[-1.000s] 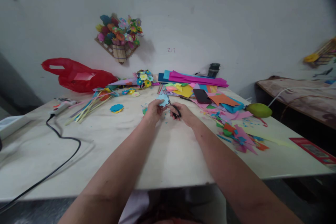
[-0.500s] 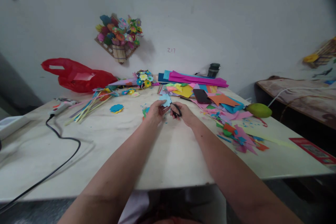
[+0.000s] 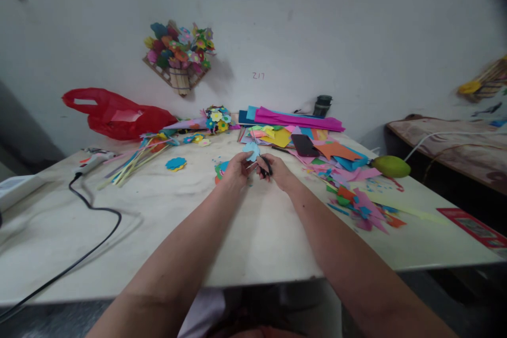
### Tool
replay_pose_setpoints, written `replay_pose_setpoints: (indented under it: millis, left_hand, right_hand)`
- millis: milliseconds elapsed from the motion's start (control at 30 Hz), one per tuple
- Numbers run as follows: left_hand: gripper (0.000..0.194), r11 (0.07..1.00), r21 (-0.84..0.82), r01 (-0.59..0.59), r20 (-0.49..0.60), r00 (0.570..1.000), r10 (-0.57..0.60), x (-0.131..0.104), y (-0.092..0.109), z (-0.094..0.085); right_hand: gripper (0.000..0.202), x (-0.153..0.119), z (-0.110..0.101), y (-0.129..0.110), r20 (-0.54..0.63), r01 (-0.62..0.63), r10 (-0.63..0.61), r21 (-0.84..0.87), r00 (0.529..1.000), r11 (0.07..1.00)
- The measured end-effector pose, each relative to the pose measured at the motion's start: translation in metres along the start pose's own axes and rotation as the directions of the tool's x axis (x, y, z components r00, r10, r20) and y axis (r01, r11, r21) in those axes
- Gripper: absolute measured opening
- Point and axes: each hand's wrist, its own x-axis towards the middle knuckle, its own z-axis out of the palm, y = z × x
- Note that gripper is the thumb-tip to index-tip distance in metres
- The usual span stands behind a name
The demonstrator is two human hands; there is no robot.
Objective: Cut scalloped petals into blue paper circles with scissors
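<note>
My left hand [image 3: 238, 167] pinches a light blue piece with a scalloped, flower-like edge [image 3: 251, 151], raised above the table. Around the black handles of a pair of scissors [image 3: 266, 165] the fingers of my right hand [image 3: 277, 171] are closed. The blades meet or pass beside the blue piece; their exact contact is too small to tell. Under and left of my left hand lie colored cut pieces [image 3: 220, 170], partly hidden by it. A stacked blue and yellow scalloped shape [image 3: 176, 163] rests further left on the table.
Scraps [image 3: 362, 206] and colored sheets [image 3: 281, 137] lie right and behind, with a phone [image 3: 304, 145] among them. At left are a glue gun [image 3: 93, 161] with its black cord, yellow strips [image 3: 130, 163] and a red bag [image 3: 114, 116]. A dark jar [image 3: 322, 105] stands at the back.
The light blue piece has shifted slightly right and turned a little in my left hand. Both hands moved slightly, showing more of the colored pieces beside my left hand.
</note>
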Motion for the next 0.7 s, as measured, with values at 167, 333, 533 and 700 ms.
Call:
replay_pose_setpoints:
  millis: [167, 333, 533, 700]
  left_hand:
    - [0.019, 0.999, -0.041, 0.0, -0.02, 1.0, -0.001, -0.0015, 0.0003, 0.0018]
    - [0.02, 0.999, -0.039, 0.01, -0.032, 0.999, -0.012, -0.0034, 0.002, 0.0026]
    - [0.02, 0.999, -0.036, 0.013, -0.037, 0.999, -0.015, -0.0031, 0.0025, 0.0025]
    - [0.019, 0.999, -0.028, 0.025, -0.057, 0.998, -0.027, -0.0038, 0.0045, 0.0031]
  right_hand:
    - [0.017, 0.0005, 0.0009, 0.0, -0.023, -0.01, 0.01, -0.007, 1.0, 1.0]
    - [0.019, -0.0003, 0.0023, -0.0012, -0.034, -0.004, 0.004, -0.001, 0.999, 1.0]
    - [0.015, -0.0017, 0.0052, -0.004, -0.042, -0.014, 0.014, 0.0, 0.999, 1.0]
    - [0.015, -0.0021, 0.0061, -0.0053, -0.05, -0.04, 0.039, -0.016, 0.998, 0.999]
